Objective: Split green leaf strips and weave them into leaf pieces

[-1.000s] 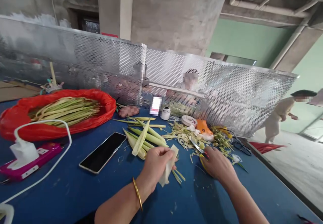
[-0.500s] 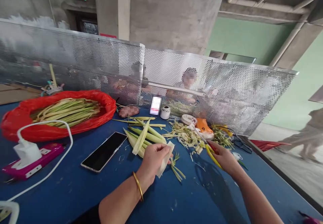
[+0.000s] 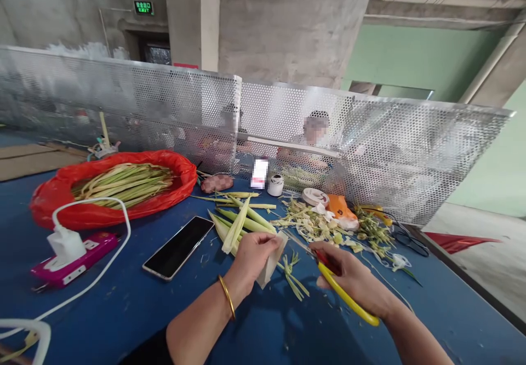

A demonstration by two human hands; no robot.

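My left hand (image 3: pixel 250 263), with a gold bangle at the wrist, pinches a pale flat strip (image 3: pixel 271 266) that looks like dried husk or paper. My right hand (image 3: pixel 359 280) is wrapped around scissors (image 3: pixel 347 297) with yellow and red handles. The blades point left toward the strip's top edge; whether they touch it I cannot tell. A small bunch of thin green stems (image 3: pixel 295 280) lies between my hands, its upper end close to the strip. Behind my left hand, pale green husk leaves (image 3: pixel 236 228) lie in a loose heap, partly hidden by that hand.
A black-screened phone (image 3: pixel 178 248) lies at left, near a red bag (image 3: pixel 49 200) of long stalks and a purple power strip (image 3: pixel 96 247) with a white cable. Plant scraps (image 3: pixel 304 218), a tape roll (image 3: pixel 315 197) and a white jar (image 3: pixel 275 185) stand before a perforated metal screen (image 3: pixel 283 107). People sit behind it.
My right hand has brought the scissors left, from over the scraps to beside the strip. My left hand still holds the strip. The camera view has shifted slightly.
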